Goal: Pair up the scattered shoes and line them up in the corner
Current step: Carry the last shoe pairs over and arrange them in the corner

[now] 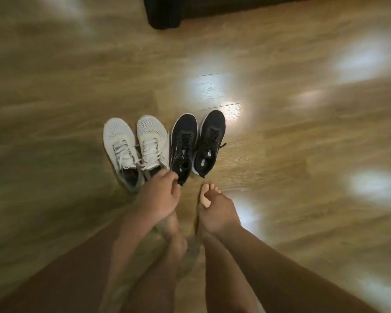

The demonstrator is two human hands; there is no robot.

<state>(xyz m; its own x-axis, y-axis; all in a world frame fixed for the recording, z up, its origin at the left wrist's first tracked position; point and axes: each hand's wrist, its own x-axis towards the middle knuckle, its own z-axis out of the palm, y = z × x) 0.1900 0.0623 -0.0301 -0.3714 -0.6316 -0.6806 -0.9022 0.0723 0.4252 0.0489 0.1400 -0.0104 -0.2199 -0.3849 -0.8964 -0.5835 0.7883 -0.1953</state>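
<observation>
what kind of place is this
Probably a room in a home: a glossy wood-plank floor, white sneakers and black sneakers set on it, and dark furniture at the top edge.

One head-worn wide-angle camera looks forward and steeply down, fairly close above a row of four lace-up sneakers, two white mesh, two black [158, 141], centred in view.

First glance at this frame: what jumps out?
Two neat pairs stand side by side on the floor, toes pointing away: white shoes left, black shoes right. The left hand reaches the heels where the pairs meet; blur hides whether it grips. The right hand hangs beside it, fingers loosely curled, holding nothing.
</observation>
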